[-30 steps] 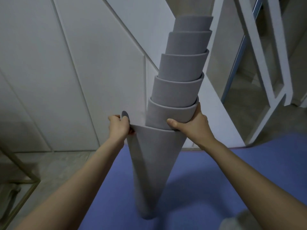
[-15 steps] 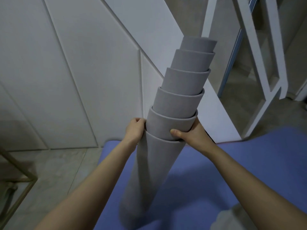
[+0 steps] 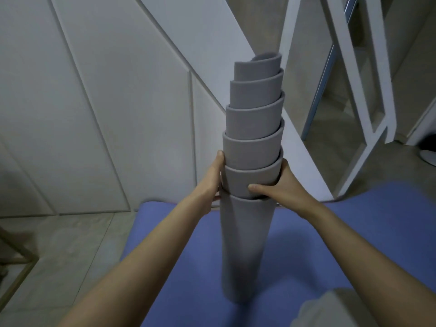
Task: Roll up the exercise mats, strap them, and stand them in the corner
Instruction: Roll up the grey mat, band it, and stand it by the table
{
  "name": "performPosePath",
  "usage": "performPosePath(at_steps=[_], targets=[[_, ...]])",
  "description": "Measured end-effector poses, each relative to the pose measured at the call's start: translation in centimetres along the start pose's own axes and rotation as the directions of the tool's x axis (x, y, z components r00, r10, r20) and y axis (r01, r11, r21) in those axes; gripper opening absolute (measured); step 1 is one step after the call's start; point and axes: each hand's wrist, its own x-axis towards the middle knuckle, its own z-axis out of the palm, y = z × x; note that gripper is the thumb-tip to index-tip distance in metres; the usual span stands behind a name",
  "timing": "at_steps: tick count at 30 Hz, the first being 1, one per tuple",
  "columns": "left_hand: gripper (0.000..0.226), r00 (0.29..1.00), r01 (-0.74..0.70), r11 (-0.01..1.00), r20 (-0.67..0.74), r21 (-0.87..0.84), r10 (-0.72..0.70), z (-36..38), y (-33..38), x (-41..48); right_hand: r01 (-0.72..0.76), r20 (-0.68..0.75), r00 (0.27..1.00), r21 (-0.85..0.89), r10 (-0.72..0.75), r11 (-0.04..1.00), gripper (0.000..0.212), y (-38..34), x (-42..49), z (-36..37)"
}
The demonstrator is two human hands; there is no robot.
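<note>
Mid-frame, you are holding the grey mat (image 3: 247, 244) upright, telescoped, on the blue mat (image 3: 330, 244). Your right hand (image 3: 280, 187) is wrapping round it, thumb in front; your left hand (image 3: 214, 178) is pressing its side, fingers hidden.

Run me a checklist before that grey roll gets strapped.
1. Grey mat rolled flush: not ok, its layers telescope upward in steps.
2. Left hand holding the roll: ok, it grips the left side.
3. Right hand holding the roll: ok, thumb lies across the front.
4. Lower end supported: ok, it stands on the blue mat.
5. Roll upright: ok, roughly vertical.
6. Strap within reach: cannot tell, none in view.
</note>
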Motion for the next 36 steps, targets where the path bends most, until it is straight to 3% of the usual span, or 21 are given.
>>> performPosePath(at_steps=[2, 5, 10, 14, 17, 19, 23, 27, 32, 36], targets=[[0.064, 1.000, 0.006, 1.000, -0.023, 0.017, -0.005, 0.7, -0.6, 0.2, -0.061, 0.017, 0.998, 0.091, 0.060, 0.994, 0.064, 0.0, -0.7, -0.3], [0.062, 0.998, 0.051, 0.998, -0.041, 0.040, -0.050, 1.6, -0.9, 0.5, -0.260, 0.124, 0.964, 0.228, 0.237, 0.938, 0.067, -0.1, -1.0, -1.0], [0.035, 1.000, 0.024, 1.000, -0.017, 0.016, -0.023, 1.8, -0.7, 0.6, -0.247, 0.061, 0.969, 0.342, 0.241, 0.906, 0.017, 0.7, -1.9, -0.7], [0.037, 0.994, 0.097, 0.995, -0.042, -0.036, -0.099, 1.2, -0.2, -0.2, -0.200, -0.053, 0.970, 0.387, 0.239, 0.900, 0.037, 1.1, -1.7, 0.1], [0.057, 0.989, 0.148, 0.987, -0.020, -0.067, -0.150, 0.5, 0.6, -0.6, -0.170, -0.121, 0.966, 0.377, 0.230, 0.910, 0.037, 0.6, -1.5, 0.6], [0.063, 0.986, 0.165, 0.984, 0.002, -0.063, -0.165, 0.1, 1.1, -0.7, -0.180, -0.116, 0.966, 0.343, 0.232, 0.922, 0.035, 0.6, -1.4, 1.0], [0.051, 0.982, 0.181, 0.980, -0.045, -0.081, -0.185, -0.1, 1.1, -0.9, -0.218, -0.063, 0.966, 0.323, 0.251, 0.921, 0.035, 0.3, -1.9, 1.6], [0.042, 0.985, 0.149, 0.985, -0.072, -0.083, -0.155, 0.3, 0.0, -1.1, -0.234, -0.078, 0.963, 0.223, 0.257, 0.946, 0.074, -0.5, -1.8, 1.8], [0.042, 0.988, 0.142, 0.985, -0.053, -0.099, -0.147, 0.6, -0.8, -1.3, -0.221, -0.168, 0.950, 0.235, 0.263, 0.947, 0.049, -1.4, -2.0, 1.4], [0.047, 0.986, 0.157, 0.983, -0.044, -0.095, -0.162, 0.6, -0.2, -2.0, -0.235, -0.153, 0.953, 0.176, 0.262, 0.956, 0.062, -2.3, -2.2, 1.3]])
